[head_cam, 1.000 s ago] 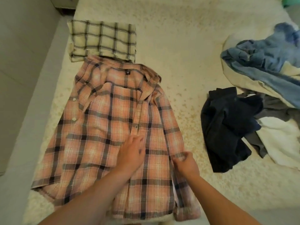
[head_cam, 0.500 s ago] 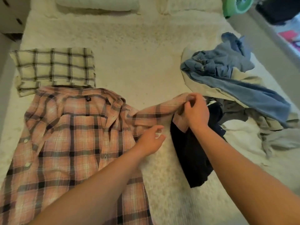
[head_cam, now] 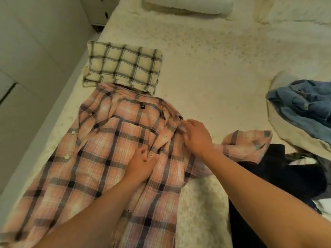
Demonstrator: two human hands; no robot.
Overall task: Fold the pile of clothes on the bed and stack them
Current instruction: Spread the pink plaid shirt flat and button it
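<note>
The left hand (head_cam: 141, 162) pinches the front of the pink shirt (head_cam: 100, 169) near its middle. The right hand (head_cam: 196, 136) rests flat on the shirt's shoulder, fingers straight. The shirt lies spread on the bed (head_cam: 206, 72), its collar touching a folded shirt (head_cam: 122, 66). A pile (head_cam: 293, 140) of clothes sits to the right.

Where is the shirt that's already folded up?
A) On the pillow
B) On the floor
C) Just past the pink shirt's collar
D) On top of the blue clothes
C: the folded cream checked shirt lies on the bed, just beyond the collar of the spread-out pink plaid shirt.
</note>
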